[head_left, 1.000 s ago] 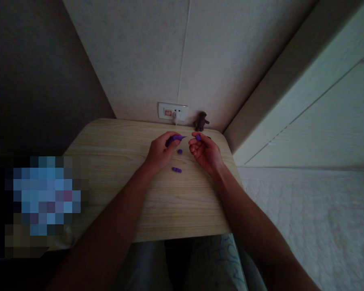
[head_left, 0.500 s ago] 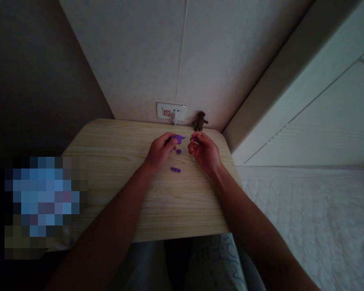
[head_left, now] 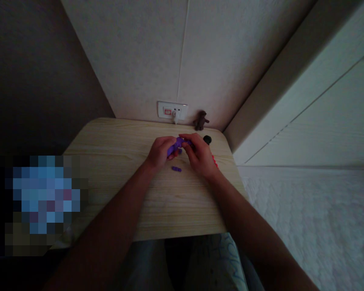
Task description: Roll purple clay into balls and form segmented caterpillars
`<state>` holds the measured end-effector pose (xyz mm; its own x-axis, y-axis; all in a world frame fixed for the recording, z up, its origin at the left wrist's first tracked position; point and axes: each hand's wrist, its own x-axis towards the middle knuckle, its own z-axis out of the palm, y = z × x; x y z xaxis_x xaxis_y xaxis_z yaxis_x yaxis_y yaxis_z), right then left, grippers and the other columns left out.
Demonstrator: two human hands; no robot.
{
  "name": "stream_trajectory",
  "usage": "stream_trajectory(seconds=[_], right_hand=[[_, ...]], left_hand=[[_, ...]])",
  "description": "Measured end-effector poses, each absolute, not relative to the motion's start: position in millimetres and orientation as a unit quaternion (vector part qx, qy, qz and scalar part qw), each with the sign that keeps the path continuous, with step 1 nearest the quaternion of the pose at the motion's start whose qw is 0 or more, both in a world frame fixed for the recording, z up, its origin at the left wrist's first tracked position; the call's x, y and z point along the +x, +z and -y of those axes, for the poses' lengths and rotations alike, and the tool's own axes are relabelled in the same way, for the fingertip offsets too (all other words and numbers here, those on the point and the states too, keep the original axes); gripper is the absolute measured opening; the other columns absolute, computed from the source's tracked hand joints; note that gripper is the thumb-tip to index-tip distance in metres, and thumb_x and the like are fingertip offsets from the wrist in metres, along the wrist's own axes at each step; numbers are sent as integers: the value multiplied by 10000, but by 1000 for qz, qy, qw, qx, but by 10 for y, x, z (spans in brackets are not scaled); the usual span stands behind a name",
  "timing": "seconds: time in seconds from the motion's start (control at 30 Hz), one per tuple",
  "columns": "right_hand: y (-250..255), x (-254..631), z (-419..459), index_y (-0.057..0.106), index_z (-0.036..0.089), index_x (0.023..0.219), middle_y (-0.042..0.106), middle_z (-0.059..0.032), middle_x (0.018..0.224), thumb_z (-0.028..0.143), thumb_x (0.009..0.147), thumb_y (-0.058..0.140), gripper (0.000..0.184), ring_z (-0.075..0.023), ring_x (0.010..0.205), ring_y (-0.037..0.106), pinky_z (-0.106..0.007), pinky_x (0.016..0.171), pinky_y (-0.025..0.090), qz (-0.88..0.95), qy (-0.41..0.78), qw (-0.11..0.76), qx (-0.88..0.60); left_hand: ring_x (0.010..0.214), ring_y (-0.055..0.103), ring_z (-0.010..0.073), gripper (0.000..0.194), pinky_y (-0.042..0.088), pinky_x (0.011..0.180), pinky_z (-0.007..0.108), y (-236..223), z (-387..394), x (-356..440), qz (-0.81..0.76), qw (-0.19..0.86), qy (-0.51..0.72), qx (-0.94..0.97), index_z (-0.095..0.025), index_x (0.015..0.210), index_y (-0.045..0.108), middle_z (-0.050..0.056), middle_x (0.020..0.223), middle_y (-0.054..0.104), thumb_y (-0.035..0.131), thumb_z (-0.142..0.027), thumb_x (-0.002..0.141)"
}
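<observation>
Purple, clay-like lump (head_left: pixel 171 150) in our left hand (head_left: pixel 160 153), fingers wrapped around it just above the wooden table (head_left: pixel 118 169); our right hand (head_left: pixel 200 157) pinches a purple bit (head_left: pixel 189 142) at its right end, and we cannot tell whether the two are joined. Soft as the lump looks, we do best with a light left grip, pressing only through the right thumb and fingertips, our palms clear of the small purple ball (head_left: pixel 180 151) and purple strip (head_left: pixel 176 169) beneath.
</observation>
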<state>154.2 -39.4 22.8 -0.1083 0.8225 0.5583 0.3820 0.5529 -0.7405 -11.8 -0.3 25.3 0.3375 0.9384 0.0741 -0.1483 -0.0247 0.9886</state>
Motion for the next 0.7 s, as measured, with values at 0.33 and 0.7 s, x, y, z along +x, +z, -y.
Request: stream_trajectory(seconds=[0.33, 0.7], right_hand=[[277, 1590, 415, 762, 263, 1132, 753, -83, 1019, 278, 991, 597, 217, -240, 946, 664, -405, 915, 527, 753, 171, 482, -413], [232, 1505, 419, 813, 270, 892, 704, -14, 762, 314, 853, 751, 86, -167, 662, 548, -316, 694, 487, 639, 231, 551, -484]], left_hand=[[294, 325, 83, 354, 168, 342, 245, 281, 10, -165, -395, 632, 412, 524, -152, 625, 667, 6, 401, 504, 598, -471, 762], [309, 357, 82, 334, 187, 333, 236, 242, 4, -131, -394, 621, 419, 532, -162, 626, 659, 4, 423, 527, 615, -465, 757]])
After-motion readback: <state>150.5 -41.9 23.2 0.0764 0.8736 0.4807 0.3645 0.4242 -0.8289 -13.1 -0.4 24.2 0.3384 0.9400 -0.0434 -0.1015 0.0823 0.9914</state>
